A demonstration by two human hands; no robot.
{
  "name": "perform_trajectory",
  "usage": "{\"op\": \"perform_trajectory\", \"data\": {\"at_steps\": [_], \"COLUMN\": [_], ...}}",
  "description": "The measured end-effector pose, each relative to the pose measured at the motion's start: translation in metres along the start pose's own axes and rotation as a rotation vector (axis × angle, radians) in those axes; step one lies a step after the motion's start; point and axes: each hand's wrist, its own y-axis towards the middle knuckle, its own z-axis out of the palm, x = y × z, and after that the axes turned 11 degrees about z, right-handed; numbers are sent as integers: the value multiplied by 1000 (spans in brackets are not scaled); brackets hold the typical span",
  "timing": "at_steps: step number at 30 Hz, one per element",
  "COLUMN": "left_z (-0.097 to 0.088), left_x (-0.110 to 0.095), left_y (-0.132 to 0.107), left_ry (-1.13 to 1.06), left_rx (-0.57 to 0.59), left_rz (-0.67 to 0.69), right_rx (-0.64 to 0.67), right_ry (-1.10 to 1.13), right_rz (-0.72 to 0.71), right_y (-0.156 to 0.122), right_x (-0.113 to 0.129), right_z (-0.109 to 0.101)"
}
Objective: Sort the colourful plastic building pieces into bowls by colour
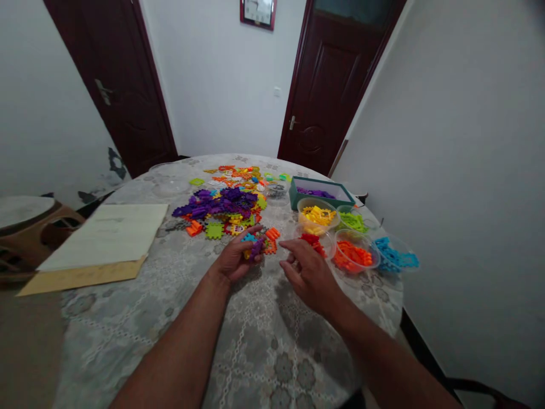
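Observation:
Several plastic interlocking building pieces point(256, 249), purple, blue and yellow, lie in my left hand point(237, 258), its fingers curled round them. Beyond that hand spreads a mixed pile of toothed building pieces point(230, 201), mostly purple on top, with orange, green and yellow ones about it. Orange pieces point(271, 234) lie just past my left fingertips. My right hand point(309, 275) hovers to the right with thumb and forefinger apart, and nothing shows between them. Close behind its knuckles is a clear bowl of red pieces point(314, 244), partly hidden by the hand.
At right stand clear bowls with yellow pieces point(317, 216), lime green pieces point(352, 221), orange pieces point(352, 255) and blue pieces point(394, 255). A green box point(344, 196) holds purple pieces. Paper sheets point(104, 233) lie at left on the round patterned table point(179, 318); a stool point(29, 213) stands beside it.

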Motion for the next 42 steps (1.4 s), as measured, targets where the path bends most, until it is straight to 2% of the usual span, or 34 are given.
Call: {"op": "perform_trajectory", "data": {"at_steps": [4, 8, 13, 16, 19, 21, 23, 25, 27, 29, 31, 36, 39, 42], "left_z": [1, -2, -5, -4, -3, -2, -2, -2, -2, -2, -1, -1, -3, -6], "left_x": [1, 1, 0, 0, -2, -4, -7, -9, -11, -11, -10, -5, -3, -2], "left_y": [0, 0, 2, 4, 5, 5, 6, 5, 4, 4, 3, 5, 6, 6], "left_ry": [47, 84, 82, 47, -35, -112, -187, -244, -269, -272, -269, -244, -212, -172], "left_rx": [8, 1, -7, -45, -69, -78, -64, -45, -48, -64, -75, -72, -59, -24], "left_rz": [6, -14, -62, -71, -92, -120, -143, -142, -131, -119, -116, -66, -35, -41], "right_rx": [66, 163, 142, 194, 238, 111, -150, -310, -380, -398, -324, 142, 230, 211], "right_ry": [-37, -76, 6, 99, 130, 109, 71, 55, 44, -9, -78, -146, -270, -379], "right_rz": [-52, -46, -60, 63, 212, 320, 397, 411, 388, 331, 232, -102, -73, 27], "right_y": [30, 45, 45, 55, 86, 116, 147, 170, 180, 173, 149, 68, 46, 46], "right_x": [9, 6, 6, 2, -19, -41, -63, -80, -85, -79, -62, -5, 16, 20], "right_z": [31, 40, 18, -5, -30, -46, -62, -75, -81, -76, -59, 13, 41, 47]}}
